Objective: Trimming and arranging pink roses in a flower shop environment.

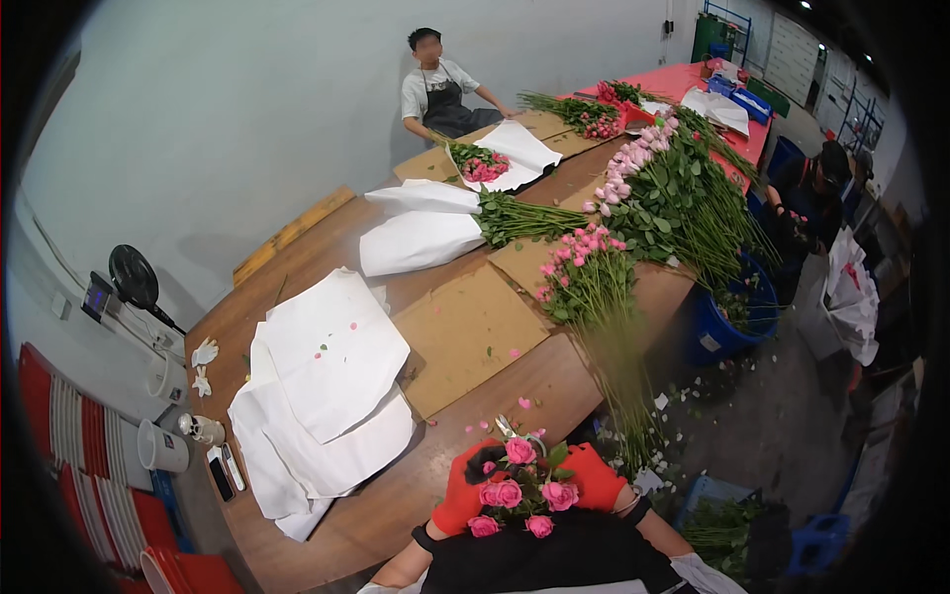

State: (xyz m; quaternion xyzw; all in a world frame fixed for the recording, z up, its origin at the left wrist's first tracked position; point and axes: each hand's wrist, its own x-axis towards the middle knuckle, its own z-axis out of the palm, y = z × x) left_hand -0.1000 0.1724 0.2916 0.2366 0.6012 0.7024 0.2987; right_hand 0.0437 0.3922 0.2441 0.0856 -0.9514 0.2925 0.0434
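Note:
A spray of pink roses (522, 494) with a few green leaves is in front of my body, between my two hands. My left hand (464, 490), in an orange glove with dark fingers, curls around the spray from its left side. On the other side my right hand (596, 477), also in an orange glove, is close against the leaves. Its fingers are hidden behind them. The metal end of a cutting tool (505, 426) shows just beyond the blooms; which hand has it I cannot tell. Loose petals (525, 403) lie on the wooden table (519, 393) beyond.
White wrapping sheets (326, 371) and cardboard (467, 334) cover parts of the table. Rose bundles (594, 275) overhang its right edge, near a blue bucket (731, 315). One person (441, 93) sits across; another (809, 193) is at the right. Phones (221, 475) lie at the left.

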